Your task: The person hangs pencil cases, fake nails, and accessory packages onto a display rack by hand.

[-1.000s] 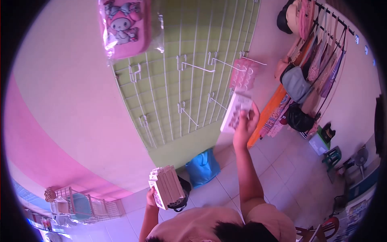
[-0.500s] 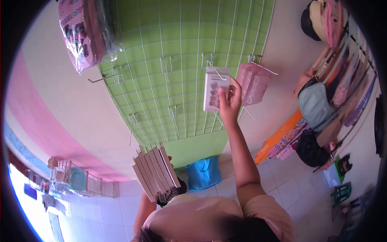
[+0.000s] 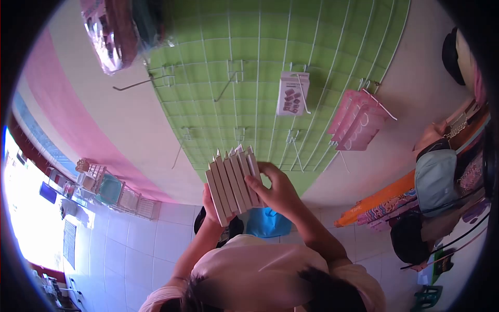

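Observation:
A stack of thin pale boxes (image 3: 231, 182), standing side by side with narrow edges facing up, is held in front of my chest. My left hand (image 3: 210, 204) is wrapped round its left and lower side, with most of the fingers hidden behind the boxes. At the right end of the stack, my right hand (image 3: 270, 186) grips the outermost box between thumb and fingers. Beyond both hands, one white box with dark pictures (image 3: 292, 96) hangs from a hook on the wire grid (image 3: 260, 67).
Pink clear packs (image 3: 358, 119) hang on the grid's right side, and bare metal hooks (image 3: 140, 83) jut out on the left. Wrapped pink goods (image 3: 106, 36) hang at upper left. Bags (image 3: 439, 177) line the right wall. A blue bag (image 3: 268, 222) lies low ahead.
My right hand has let go of the white box, which now hangs on the hook, and has come down to the stack. My left hand has raised the stack slightly.

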`<state>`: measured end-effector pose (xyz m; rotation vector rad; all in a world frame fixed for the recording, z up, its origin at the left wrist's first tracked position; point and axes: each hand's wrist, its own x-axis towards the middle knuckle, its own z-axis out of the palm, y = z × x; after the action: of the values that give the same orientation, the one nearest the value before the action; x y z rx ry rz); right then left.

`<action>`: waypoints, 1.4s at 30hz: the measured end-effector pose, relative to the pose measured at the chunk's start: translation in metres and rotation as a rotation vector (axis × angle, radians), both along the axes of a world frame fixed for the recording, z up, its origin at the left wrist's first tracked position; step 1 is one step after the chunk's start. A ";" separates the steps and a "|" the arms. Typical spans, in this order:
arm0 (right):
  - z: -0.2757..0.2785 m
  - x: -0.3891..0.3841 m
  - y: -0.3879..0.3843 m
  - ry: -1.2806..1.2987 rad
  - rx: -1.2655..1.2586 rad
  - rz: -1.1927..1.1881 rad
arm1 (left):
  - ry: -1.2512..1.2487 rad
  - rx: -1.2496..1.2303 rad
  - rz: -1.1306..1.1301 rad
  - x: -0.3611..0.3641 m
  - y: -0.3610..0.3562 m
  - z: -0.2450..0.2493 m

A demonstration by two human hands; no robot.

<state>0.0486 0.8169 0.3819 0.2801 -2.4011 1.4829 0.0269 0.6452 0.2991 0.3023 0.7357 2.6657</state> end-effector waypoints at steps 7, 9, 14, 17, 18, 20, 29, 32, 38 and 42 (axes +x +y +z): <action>0.012 0.008 0.010 0.387 -0.089 -0.221 | -0.012 0.149 -0.111 -0.014 0.026 -0.005; 0.010 0.014 0.021 0.616 -0.127 -0.279 | -0.027 0.166 -0.155 -0.019 0.022 -0.008; 0.033 -0.001 0.031 0.733 -0.393 -0.338 | -0.007 0.454 -0.404 -0.027 0.011 -0.013; 0.029 -0.020 0.031 0.709 -0.327 -0.334 | -0.063 0.396 -0.369 -0.027 0.005 -0.022; 0.024 -0.024 0.029 0.699 -0.389 -0.346 | -0.071 0.384 -0.361 -0.027 0.002 -0.025; 0.012 -0.034 0.028 0.682 -0.515 -0.367 | -0.042 0.332 -0.332 -0.027 -0.003 -0.034; 0.022 -0.128 0.069 0.328 -0.506 -0.505 | 0.021 0.246 -0.281 -0.018 -0.008 -0.009; -0.004 -0.141 0.075 0.702 -0.341 -0.721 | 0.127 0.208 -0.292 -0.021 -0.002 0.005; -0.031 -0.036 0.003 0.208 -0.052 -0.262 | 0.057 0.077 -0.174 -0.029 -0.002 -0.018; -0.028 -0.022 0.002 0.125 -0.051 -0.154 | 0.006 0.054 -0.167 -0.029 0.002 -0.024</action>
<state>0.0265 0.8191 0.3539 0.1669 -2.2294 1.4127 -0.0024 0.6468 0.2748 0.3687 0.6128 2.5302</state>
